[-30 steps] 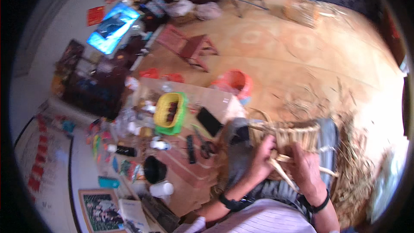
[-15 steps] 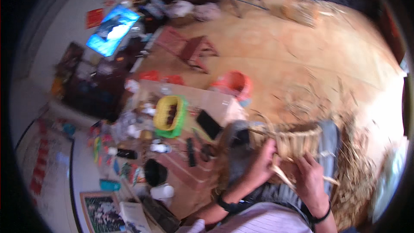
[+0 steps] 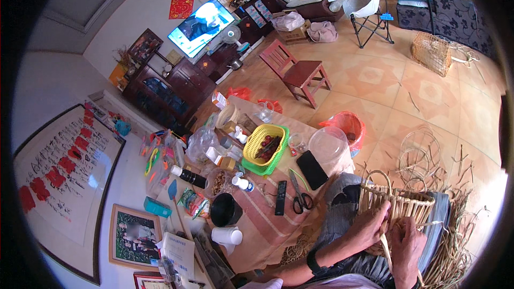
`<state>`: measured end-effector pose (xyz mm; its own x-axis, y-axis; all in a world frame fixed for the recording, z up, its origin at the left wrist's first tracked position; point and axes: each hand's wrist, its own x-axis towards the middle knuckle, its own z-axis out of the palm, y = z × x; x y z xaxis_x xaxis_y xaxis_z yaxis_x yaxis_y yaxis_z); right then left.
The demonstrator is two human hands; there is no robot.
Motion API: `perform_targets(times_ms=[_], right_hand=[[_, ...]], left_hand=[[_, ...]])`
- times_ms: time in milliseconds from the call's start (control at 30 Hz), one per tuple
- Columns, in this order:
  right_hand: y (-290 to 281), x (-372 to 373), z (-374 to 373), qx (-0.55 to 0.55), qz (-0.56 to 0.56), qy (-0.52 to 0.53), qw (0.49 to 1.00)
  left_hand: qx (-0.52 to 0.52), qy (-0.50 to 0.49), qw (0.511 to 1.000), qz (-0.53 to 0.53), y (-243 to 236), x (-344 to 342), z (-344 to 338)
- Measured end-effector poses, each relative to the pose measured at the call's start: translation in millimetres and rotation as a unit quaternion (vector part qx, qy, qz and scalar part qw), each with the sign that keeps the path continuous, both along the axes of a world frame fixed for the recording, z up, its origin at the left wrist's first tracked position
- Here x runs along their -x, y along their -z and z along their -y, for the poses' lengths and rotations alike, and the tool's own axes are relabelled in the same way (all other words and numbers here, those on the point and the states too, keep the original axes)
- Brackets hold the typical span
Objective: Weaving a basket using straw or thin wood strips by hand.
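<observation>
A small woven basket (image 3: pixel 413 203) of pale plant strips, with a looped handle (image 3: pixel 380 173), rests on my lap. My left hand (image 3: pixel 373 223) is closed at its near side, fingers pinched round a flat strip (image 3: pixel 385 250) that hangs down between my hands. Close beside it, my right hand (image 3: pixel 408 242) is curled with its fingertips pressed together against the basket's near wall. What these fingers hold is hidden. A thin strip end (image 3: pixel 431 223) sticks out to the right of the right hand.
A bundle of loose dry strips (image 3: pixel 455 235) lies at my right. Left of me a low table (image 3: pixel 257 203) carries scissors (image 3: pixel 301 195), a phone (image 3: pixel 312 169), a remote (image 3: pixel 280 198) and a yellow basket (image 3: pixel 263 144). Beyond stand a red-lined bin (image 3: pixel 348 128) and a wooden chair (image 3: pixel 302 73).
The whole scene has shifted right in the picture and is sharper. My right hand has come nearer my left, its fingers more curled. The basket stays on my lap.
</observation>
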<state>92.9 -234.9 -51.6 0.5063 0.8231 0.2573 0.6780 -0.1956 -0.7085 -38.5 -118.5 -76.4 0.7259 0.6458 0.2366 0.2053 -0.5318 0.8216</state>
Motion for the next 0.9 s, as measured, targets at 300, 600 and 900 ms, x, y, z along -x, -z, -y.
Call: perform_targets(times_ms=[300,600,900], right_hand=[[14.0,4.5,-4.3,-0.023,0.003,0.012,1.0],[15.2,9.2,-4.5,0.024,0.031,0.006,0.999],[2.3,10.1,-0.7,0.052,0.071,-0.02,0.996]], left_hand=[[0.015,0.008,0.998,-0.061,2.4,1.6,-1.0],[0.024,0.019,1.0,-0.008,7.3,0.2,-2.2],[0.084,0.031,0.996,0.013,-1.4,-1.0,-1.6]])
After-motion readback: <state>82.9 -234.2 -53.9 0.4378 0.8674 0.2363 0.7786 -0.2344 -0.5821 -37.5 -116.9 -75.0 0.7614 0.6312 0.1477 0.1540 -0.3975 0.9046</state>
